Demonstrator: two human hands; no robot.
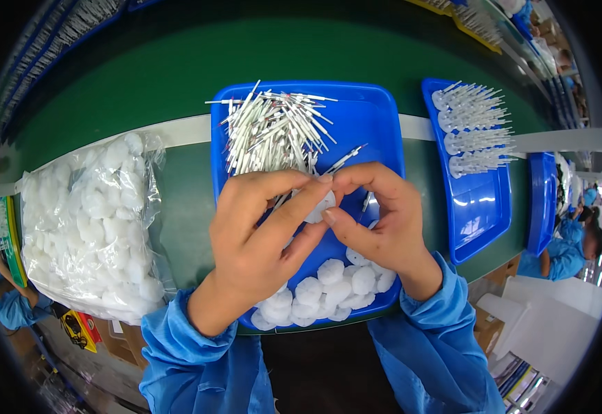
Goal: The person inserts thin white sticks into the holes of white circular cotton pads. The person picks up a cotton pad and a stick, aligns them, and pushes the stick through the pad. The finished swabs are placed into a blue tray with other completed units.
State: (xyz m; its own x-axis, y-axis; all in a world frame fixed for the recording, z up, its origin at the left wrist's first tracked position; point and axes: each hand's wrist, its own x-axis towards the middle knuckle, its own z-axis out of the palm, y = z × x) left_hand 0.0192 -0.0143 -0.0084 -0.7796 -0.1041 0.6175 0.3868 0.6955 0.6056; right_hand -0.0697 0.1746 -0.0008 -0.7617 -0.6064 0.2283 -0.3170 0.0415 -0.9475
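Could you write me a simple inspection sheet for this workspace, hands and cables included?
Surface: green table, crossed by a pale strip.
Job's things: middle blue tray holding thin sticks and white round pieces; right-hand blue tray with rows of stick-and-disc items.
Clutter: clear plastic bag of white pieces, left.
Hands: left hand and right hand pinch one small white piece.
Cables: nothing seen.
Surroundings: person in blue, right.

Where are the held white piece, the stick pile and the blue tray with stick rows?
White piece (319,207), head view: its visible face.
Stick pile (273,132), head view: middle of the heap.
Blue tray with stick rows (479,214), head view: bare floor below the rows.
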